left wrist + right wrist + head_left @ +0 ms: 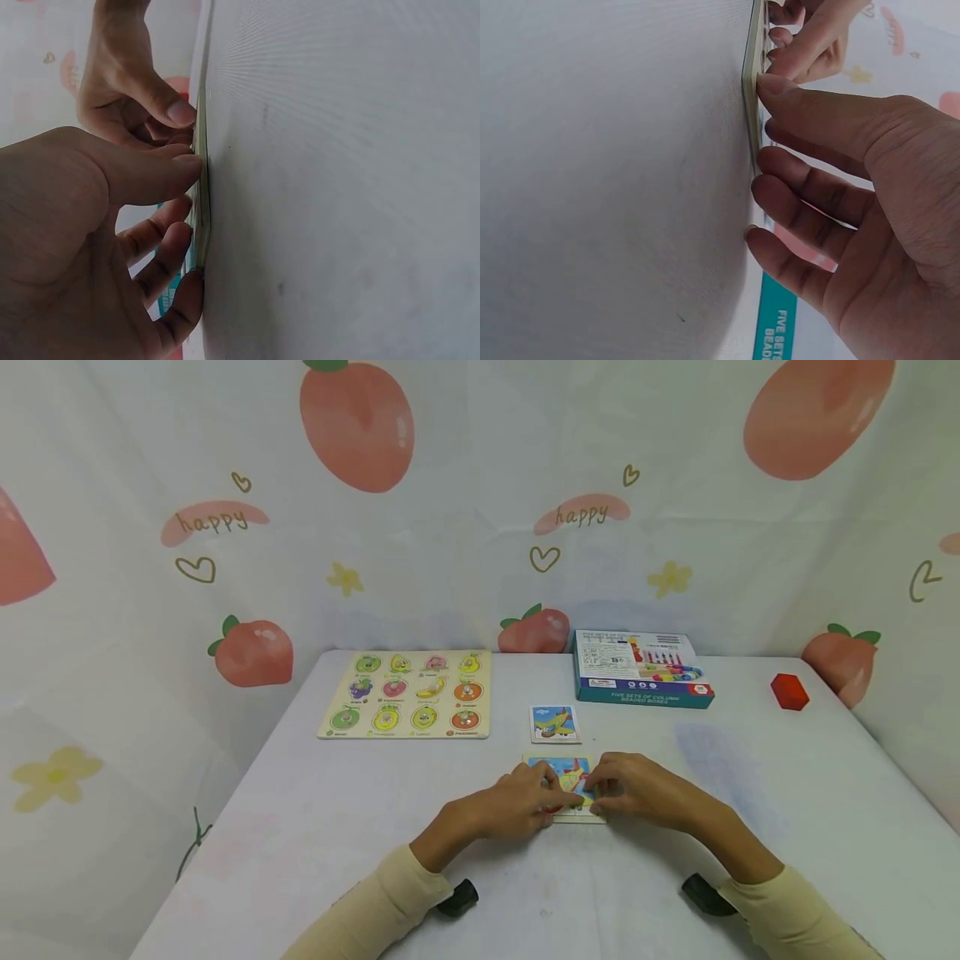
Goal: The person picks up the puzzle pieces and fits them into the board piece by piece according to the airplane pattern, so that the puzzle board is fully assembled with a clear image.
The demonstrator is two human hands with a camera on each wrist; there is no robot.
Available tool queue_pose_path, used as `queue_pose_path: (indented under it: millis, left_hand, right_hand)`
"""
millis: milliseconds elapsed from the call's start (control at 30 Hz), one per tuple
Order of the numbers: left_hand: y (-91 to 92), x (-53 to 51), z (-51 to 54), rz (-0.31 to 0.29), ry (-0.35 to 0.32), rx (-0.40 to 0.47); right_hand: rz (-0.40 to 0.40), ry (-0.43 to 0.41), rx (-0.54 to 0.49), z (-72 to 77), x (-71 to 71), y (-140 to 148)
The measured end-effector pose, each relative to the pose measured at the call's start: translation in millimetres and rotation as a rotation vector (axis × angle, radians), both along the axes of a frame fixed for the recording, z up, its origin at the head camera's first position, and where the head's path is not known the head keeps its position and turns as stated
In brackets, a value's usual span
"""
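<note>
A small jigsaw puzzle [572, 766] with a colourful airplane picture lies flat in its pale tray on the table. My left hand [517, 802] rests over its left side, with the fingers touching the picture and the thumb along the near edge. From the right, my right hand [641, 789] touches the puzzle's right side with thumb and fingertips. Both wrist views show the tray edge-on, a thin pale edge [751, 90] under the thumb, with the other fingers bent slightly and spread. The hands hide much of the picture. Just behind it lies a matching airplane picture card [555, 724].
A wooden fruit puzzle board [405, 737] lies at the back left. The boxed bead set [643, 693] stands at the back right, with a red hexagonal block [790, 692] farther right. A printed cloth [450, 543] hangs behind the table.
</note>
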State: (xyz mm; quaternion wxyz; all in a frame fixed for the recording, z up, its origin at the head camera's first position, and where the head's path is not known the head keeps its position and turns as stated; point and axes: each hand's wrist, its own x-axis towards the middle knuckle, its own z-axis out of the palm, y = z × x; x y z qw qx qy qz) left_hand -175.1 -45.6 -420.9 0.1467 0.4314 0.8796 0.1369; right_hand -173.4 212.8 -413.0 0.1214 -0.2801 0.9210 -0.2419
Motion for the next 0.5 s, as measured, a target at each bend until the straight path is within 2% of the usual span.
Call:
queue_pose_path:
  millis: [267, 433, 500]
  left_hand:
    - [1.1, 5.4, 5.9, 0.001, 0.001, -0.041]
    - [3.3, 14.2, 8.4, -0.004, 0.115, -0.114]
    - [2.4, 18.2, 9.5, 0.005, 0.129, -0.122]
  right_hand:
    - [0.01, 0.012, -0.036, 0.4, 2.8, 2]
    - [0.017, 0.047, -0.044, 0.4, 7.4, 13]
    - [0.002, 0.065, -0.044, 1.1, 9.9, 21]
